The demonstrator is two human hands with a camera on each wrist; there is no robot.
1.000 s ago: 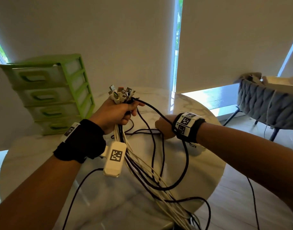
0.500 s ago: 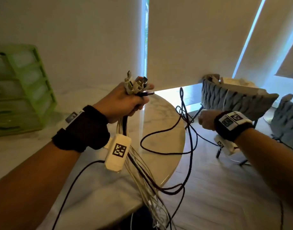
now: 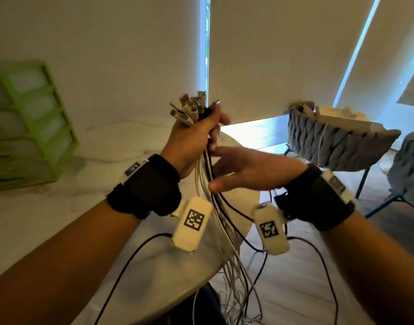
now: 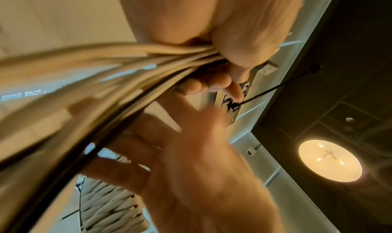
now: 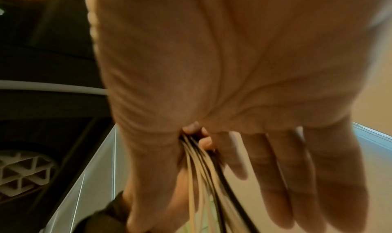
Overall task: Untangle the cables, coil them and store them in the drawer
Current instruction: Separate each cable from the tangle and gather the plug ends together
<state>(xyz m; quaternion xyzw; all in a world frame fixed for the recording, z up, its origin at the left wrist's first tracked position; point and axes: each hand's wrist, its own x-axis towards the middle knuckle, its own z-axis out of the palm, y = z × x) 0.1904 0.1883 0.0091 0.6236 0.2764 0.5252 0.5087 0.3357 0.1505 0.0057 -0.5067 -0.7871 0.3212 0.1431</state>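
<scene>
The left hand (image 3: 196, 139) is fisted round the bundle of cables (image 3: 215, 221), plugs sticking up, strands hanging past the marble table (image 3: 60, 207) edge. Just right of the bundle, the right hand (image 3: 250, 170) reaches with fingers straight, gripping nothing. Left of the bundle stands the green drawer unit (image 3: 30, 123). Wrist tags show square codes, no readable words

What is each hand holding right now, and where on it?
Left hand grips the cable bundle just below its connector ends. Right hand is open beside the strands, holding nothing.
</scene>
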